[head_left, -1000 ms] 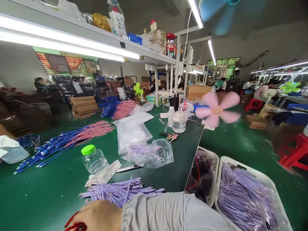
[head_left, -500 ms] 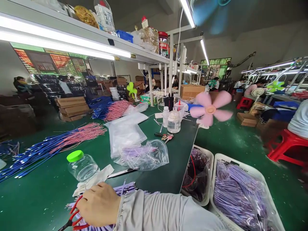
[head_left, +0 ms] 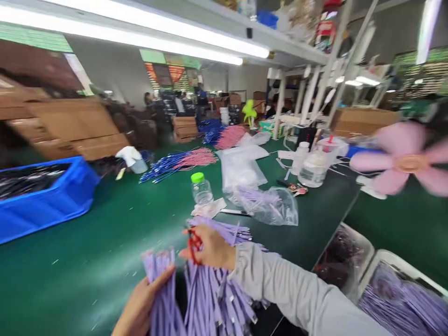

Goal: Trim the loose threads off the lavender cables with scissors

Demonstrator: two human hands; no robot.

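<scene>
My left hand (head_left: 145, 296) is closed around a bundle of purple cables (head_left: 163, 298), its thumb lying across the front of them. To the right, my right hand (head_left: 212, 247) grips red-handled scissors (head_left: 194, 245); their blades are blurred and hard to make out. Under and beside the right hand spreads a pile of purple cables (head_left: 210, 298) with metal ends. More purple cables (head_left: 224, 228) lie just beyond that hand.
A jar with a green lid (head_left: 201, 189), a tissue (head_left: 209, 208) and plastic bags (head_left: 241, 170) lie farther back. A blue bin (head_left: 49, 200) stands at left. At right are a pink fan (head_left: 409, 161) and a white basket of purple cables (head_left: 406, 298).
The view has swung left. My left hand has come into view with a bundle of purple cables. My right hand still holds the scissors, now turned over the pile.
</scene>
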